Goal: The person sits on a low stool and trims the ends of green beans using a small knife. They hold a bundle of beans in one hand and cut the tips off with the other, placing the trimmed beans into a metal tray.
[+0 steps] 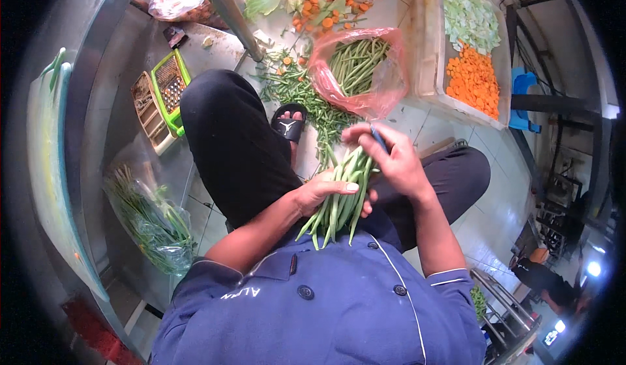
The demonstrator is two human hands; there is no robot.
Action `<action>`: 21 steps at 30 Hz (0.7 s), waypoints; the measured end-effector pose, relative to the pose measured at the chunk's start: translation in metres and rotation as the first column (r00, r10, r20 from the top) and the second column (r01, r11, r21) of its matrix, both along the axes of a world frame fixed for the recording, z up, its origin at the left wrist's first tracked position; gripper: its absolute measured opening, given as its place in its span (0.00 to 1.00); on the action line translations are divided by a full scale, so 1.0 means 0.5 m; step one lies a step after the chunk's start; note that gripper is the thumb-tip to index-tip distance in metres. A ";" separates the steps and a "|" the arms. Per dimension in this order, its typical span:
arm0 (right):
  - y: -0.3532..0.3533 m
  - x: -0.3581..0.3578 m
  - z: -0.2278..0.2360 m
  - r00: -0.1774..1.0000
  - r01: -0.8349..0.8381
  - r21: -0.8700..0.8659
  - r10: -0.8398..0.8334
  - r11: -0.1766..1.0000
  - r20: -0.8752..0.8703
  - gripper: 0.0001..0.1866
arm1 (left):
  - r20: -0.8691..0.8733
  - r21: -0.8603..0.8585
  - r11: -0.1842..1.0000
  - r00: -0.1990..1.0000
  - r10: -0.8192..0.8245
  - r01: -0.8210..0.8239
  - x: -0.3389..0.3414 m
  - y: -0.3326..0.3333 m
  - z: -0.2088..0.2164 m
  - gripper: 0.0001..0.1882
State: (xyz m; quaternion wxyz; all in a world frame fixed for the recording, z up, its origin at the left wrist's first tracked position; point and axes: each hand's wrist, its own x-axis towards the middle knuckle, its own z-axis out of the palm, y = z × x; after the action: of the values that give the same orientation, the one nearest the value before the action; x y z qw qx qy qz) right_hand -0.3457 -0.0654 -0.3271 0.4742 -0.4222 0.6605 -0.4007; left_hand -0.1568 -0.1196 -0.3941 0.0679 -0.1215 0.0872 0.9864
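Note:
A bunch of long green beans (340, 202) lies across my left hand (321, 189), which is closed round it in front of my shirt. My right hand (399, 161) is at the far ends of the beans, with its fingers bent round a slim blue tool (378, 139); only its blue part shows, so I cannot tell the kind. Just beyond my hands, short cut bean pieces (319, 114) are scattered over the tiles. Whole beans (357, 66) fill an open pink plastic bag (394, 46) standing beside that heap.
A pale plastic crate (426, 45) at the far right holds chopped cabbage (466, 13) and sliced carrots (474, 81). Carrot scraps (326, 16) lie farther off. To the left are a green-framed grater (173, 88), bagged green stalks (153, 212) and a metal post (225, 13).

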 end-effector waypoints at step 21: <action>-0.002 0.014 -0.022 0.963 -0.230 0.197 0.252 0.953 -0.096 0.16 | 0.136 -0.209 0.978 0.991 0.007 0.022 0.007 0.006 -0.046 0.27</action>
State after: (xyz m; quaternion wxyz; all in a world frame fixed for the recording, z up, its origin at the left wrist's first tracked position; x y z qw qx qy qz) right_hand -0.3387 -0.0664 -0.3379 0.5161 -0.4774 0.6654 -0.2508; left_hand -0.1535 -0.1169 -0.4169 0.0641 -0.1945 0.1866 0.9609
